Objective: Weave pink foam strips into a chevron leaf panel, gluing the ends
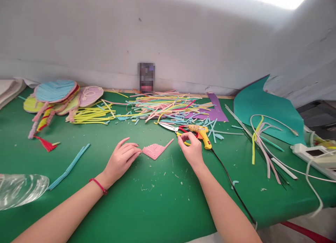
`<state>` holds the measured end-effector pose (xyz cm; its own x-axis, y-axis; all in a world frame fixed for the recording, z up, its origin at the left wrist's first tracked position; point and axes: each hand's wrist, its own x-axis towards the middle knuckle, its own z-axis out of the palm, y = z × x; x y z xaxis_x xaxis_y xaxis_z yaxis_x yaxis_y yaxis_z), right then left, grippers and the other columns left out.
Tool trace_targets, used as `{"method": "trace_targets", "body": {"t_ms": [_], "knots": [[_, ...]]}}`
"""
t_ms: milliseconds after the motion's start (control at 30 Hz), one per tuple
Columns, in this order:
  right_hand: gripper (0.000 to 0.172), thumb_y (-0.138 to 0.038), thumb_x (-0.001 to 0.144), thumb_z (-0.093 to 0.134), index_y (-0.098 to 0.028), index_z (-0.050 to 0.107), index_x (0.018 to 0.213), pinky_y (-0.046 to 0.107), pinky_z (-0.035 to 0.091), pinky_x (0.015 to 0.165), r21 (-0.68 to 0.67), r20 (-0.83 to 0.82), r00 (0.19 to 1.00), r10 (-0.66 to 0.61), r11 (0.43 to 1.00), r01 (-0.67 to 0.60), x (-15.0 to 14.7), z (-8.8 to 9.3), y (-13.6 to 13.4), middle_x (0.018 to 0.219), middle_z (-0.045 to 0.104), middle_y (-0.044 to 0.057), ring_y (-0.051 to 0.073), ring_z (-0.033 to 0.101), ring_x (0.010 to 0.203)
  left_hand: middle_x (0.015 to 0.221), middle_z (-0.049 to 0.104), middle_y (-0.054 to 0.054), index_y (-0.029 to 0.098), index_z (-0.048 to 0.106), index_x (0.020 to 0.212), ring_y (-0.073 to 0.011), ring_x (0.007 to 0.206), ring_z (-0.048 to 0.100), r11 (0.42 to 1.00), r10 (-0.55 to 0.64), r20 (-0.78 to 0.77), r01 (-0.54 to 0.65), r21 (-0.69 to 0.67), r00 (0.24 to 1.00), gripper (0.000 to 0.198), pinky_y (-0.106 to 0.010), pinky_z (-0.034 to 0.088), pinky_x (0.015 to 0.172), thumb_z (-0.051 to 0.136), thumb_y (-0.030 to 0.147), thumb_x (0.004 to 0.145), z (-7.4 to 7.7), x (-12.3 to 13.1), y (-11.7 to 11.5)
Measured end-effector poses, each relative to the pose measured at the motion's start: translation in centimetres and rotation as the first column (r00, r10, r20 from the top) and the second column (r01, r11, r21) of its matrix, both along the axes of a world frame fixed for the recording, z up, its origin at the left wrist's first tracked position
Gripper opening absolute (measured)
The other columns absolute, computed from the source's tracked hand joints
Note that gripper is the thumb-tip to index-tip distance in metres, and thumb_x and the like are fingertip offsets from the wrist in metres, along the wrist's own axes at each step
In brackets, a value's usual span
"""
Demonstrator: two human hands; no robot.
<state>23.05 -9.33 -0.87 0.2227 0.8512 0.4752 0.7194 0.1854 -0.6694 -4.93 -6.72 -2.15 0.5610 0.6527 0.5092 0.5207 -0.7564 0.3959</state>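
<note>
Where the green table [157,201] runs nearest the camera, two bare forearms reach in from below, the left one wearing a red cord at the wrist. The left hand [121,160] lies flat with fingers loosely spread, its fingertips touching the left edge of a pink woven fan piece [155,150] that lies on the table between the two hands. The right hand [191,149] is curled, thumb and forefinger pinched at the yellow handle loop of the scissors [176,129], which lie just beyond the fan piece with blades pointing left. Touching the scissors on the right lies a yellow glue gun [202,134], its black cord trailing toward the table's near edge. A clear plastic bag [19,190] sits at the near left, blue strips [69,166] beside it. Farther back spreads a heap of coloured strips [162,108], finished fans [56,96] at the far left, a teal sheet [265,110] and a white power strip [313,152] at the right.
</note>
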Motion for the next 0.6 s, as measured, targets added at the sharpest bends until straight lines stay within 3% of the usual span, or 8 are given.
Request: {"method": "trace_targets", "body": {"t_ms": [100, 233, 333, 433, 500, 600], "knots": [[0.014, -0.029, 0.089, 0.050, -0.020, 0.061, 0.086, 0.033, 0.050, 0.073, 0.019, -0.018, 0.999, 0.032, 0.999, -0.032, -0.1, 0.0, -0.1, 0.075, 0.063, 0.003, 0.017, 0.060, 0.071, 0.089, 0.071, 0.000, 0.022, 0.064, 0.091, -0.0135, 0.090, 0.064, 0.999, 0.046, -0.036, -0.046, -0.023, 0.998, 0.020, -0.042, 0.037, 0.105, 0.044, 0.023, 0.095, 0.2, 0.3, 0.3], [0.018, -0.034, 0.090, 0.051, -0.020, 0.060, 0.082, 0.033, 0.049, 0.070, 0.029, 0.066, 0.996, 0.053, 0.998, -0.055, -0.4, -0.1, -0.3, 0.074, 0.064, 0.003, 0.018, 0.061, 0.072, 0.089, 0.070, -0.001, 0.023, 0.065, 0.089, -0.0148, 0.085, 0.062, 0.997, 0.069, -0.103, -0.072, -0.023, 0.992, 0.026, -0.040, 0.039, 0.101, 0.040, 0.030, 0.095, 1.4, 1.9, 2.4], [0.023, -0.036, 0.091, 0.052, -0.021, 0.057, 0.075, 0.032, 0.048, 0.069, 0.070, 0.140, 0.989, 0.046, 0.996, -0.056, -0.3, -0.3, -0.1, 0.069, 0.062, 0.002, 0.017, 0.060, 0.068, 0.089, 0.068, -0.005, 0.022, 0.065, 0.090, -0.0196, 0.089, 0.060, 0.989, 0.147, -0.124, -0.150, -0.017, 0.981, 0.027, -0.037, 0.044, 0.087, 0.041, 0.034, 0.094, 2.9, 4.0, 5.8], [0.026, -0.036, 0.093, 0.048, -0.021, 0.059, 0.075, 0.032, 0.046, 0.069, 0.102, 0.194, 0.979, 0.061, 0.991, -0.082, -0.1, -0.4, 0.1, 0.068, 0.064, 0.002, 0.018, 0.061, 0.067, 0.097, 0.068, -0.006, 0.021, 0.065, 0.091, -0.0215, 0.096, 0.058, 0.946, 0.301, -0.210, -0.319, -0.053, 0.930, 0.025, -0.036, 0.041, 0.088, 0.043, 0.032, 0.092, 3.8, 5.8, 10.2], [0.029, -0.035, 0.095, 0.046, -0.021, 0.060, 0.075, 0.032, 0.046, 0.069, 0.106, 0.201, 0.976, 0.080, 0.989, -0.103, 0.1, -0.4, 0.2, 0.068, 0.065, 0.003, 0.018, 0.061, 0.067, 0.098, 0.067, -0.009, 0.019, 0.065, 0.089, -0.0233, 0.096, 0.058, 0.913, 0.381, -0.237, -0.404, -0.056, 0.894, 0.025, -0.035, 0.040, 0.085, 0.044, 0.031, 0.092, 4.0, 6.5, 13.1], [0.031, -0.033, 0.096, 0.043, -0.020, 0.060, 0.075, 0.031, 0.045, 0.068, 0.097, 0.214, 0.973, 0.092, 0.989, -0.114, 0.3, -0.3, 0.2, 0.068, 0.065, 0.003, 0.017, 0.062, 0.067, 0.083, 0.069, -0.008, 0.018, 0.066, 0.078, -0.0234, 0.083, 0.060, 0.880, 0.420, -0.307, -0.467, -0.093, 0.854, 0.023, -0.032, 0.039, 0.074, 0.055, 0.037, 0.085, 3.8, 6.8, 15.9]]}}
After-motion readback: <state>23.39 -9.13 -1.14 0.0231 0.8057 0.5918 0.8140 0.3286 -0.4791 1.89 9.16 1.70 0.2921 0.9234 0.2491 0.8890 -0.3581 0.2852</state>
